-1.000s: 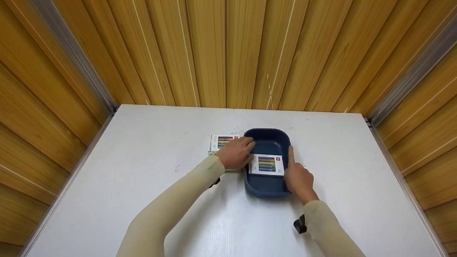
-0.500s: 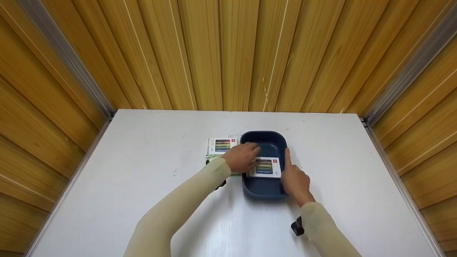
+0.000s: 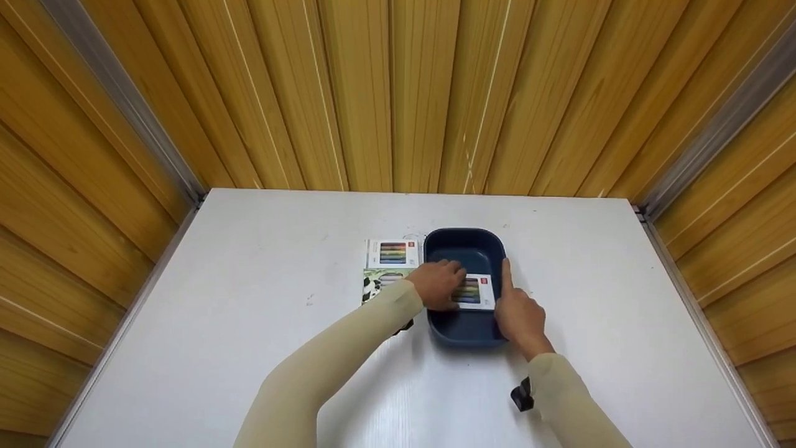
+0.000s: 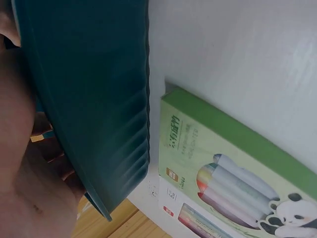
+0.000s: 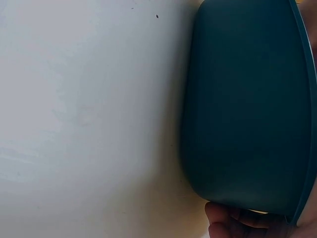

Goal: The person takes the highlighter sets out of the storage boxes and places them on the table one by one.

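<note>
A dark blue tub (image 3: 465, 330) stands on the white table, and a white windowed box of coloured sticks (image 3: 477, 292) lies inside it. My left hand (image 3: 438, 285) reaches over the tub's left rim and grips the left part of that box, fingers at its far edge and thumb at its near edge. In the left wrist view, the tub wall partly hides those fingers. My right hand (image 3: 521, 314) holds the tub's right wall, index finger lying straight along it. In the right wrist view, some fingertips (image 5: 218, 218) show beside the tub's end.
Left of the tub lie a second white box of coloured sticks (image 3: 393, 253) and a green panda-print box (image 4: 237, 173) with pale barrels in its window. My left forearm covers part of the green box in the head view. Yellow wood-patterned panels (image 3: 373, 93) surround the table.
My left hand has moved right from the tub's left rim onto the box inside, uncovering more of the boxes at left. My right hand keeps its hold on the tub.
</note>
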The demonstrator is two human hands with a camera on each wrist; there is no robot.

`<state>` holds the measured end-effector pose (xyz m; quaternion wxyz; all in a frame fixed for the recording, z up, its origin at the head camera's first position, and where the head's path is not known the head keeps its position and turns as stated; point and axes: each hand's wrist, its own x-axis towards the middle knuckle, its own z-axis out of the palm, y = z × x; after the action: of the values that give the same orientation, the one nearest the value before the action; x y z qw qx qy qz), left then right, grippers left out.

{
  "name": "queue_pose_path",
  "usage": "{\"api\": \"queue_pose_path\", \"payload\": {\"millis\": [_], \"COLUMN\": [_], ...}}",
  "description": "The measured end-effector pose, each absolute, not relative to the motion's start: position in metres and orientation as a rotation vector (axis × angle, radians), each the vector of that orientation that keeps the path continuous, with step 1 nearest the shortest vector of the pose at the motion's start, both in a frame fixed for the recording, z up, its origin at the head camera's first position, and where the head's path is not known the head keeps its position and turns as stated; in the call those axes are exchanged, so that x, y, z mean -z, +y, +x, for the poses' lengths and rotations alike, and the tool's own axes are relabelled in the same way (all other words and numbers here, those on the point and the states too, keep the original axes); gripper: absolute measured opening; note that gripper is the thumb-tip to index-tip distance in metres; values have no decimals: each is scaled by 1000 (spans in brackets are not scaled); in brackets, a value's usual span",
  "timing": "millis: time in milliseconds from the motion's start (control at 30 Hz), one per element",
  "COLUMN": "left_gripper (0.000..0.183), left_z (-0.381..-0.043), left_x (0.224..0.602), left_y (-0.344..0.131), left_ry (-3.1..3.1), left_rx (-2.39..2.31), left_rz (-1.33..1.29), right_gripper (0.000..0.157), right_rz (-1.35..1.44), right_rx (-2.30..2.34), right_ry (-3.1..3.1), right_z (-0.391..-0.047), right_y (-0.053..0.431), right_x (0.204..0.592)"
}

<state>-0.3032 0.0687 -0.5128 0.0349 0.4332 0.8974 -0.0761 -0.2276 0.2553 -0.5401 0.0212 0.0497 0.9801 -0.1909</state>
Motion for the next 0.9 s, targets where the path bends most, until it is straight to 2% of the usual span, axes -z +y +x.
{"api": "queue_pose_path", "payload": {"millis": [200, 900], "left_gripper": [68, 50], "left_z": [-303, -304], "left_x": [516, 522], "left_y": [71, 77], "left_ry": [2752, 2747], "left_rx": [263, 219], "left_rz": [1283, 1302], "right_gripper": [77, 75], "right_rz": [160, 158], "right_rx": [604, 589], "right_ry": [3044, 3067], "right_z": [-227, -228], "right_y": [254, 255], "right_x": [541, 540]}}
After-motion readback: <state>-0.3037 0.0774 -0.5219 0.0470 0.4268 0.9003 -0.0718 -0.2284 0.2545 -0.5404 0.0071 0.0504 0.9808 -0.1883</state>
